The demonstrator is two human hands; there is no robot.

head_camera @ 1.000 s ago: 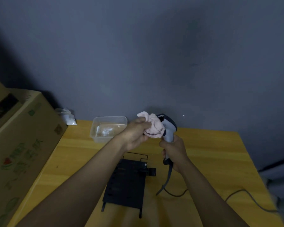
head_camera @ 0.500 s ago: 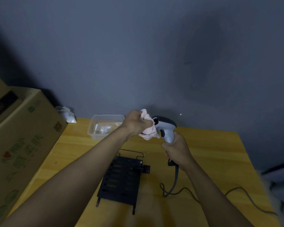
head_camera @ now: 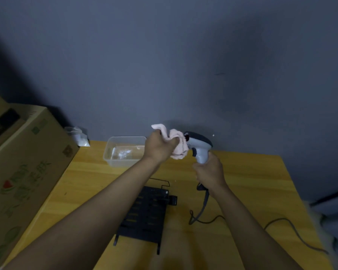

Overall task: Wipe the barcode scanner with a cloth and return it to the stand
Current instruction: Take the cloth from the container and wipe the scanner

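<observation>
Your left hand (head_camera: 160, 146) has its fingers (head_camera: 173, 142) curled tight around a bunched pink cloth (head_camera: 179, 146), and that cloth is pressed right up against the front face of the barcode scanner (head_camera: 199, 146). A loose tail of the cloth sticks up above your knuckles. Your right hand (head_camera: 209, 173) is wrapped around the scanner's grey handle, fingers closed on it, holding it upright above the surface (head_camera: 252, 182) with its dark-topped head pointing left toward the cloth. You can see a small red spot at the scanner's nose, just at the cloth's edge, and the dark trigger sits clear of your grip, just above your hand.

Out from the bottom of your right fist comes the scanner's cable (head_camera: 203, 209), dropping to the yellow wood, looping once and trailing off to the right edge.

Below and between your forearms, the black stand (head_camera: 146, 217) lies flat on the surface, a slotted plate with thin wire legs showing at its near and far ends and a small black block at its right side. The scanner is well apart from it, held up in the air.

Behind your left hand sits a clear plastic container (head_camera: 123, 151) near the wall, something pale inside that I can't make out. Further left, a small clear bag (head_camera: 78, 136) rests by the corner, and a big cardboard box (head_camera: 25, 172) with green print fills the left side.
</observation>
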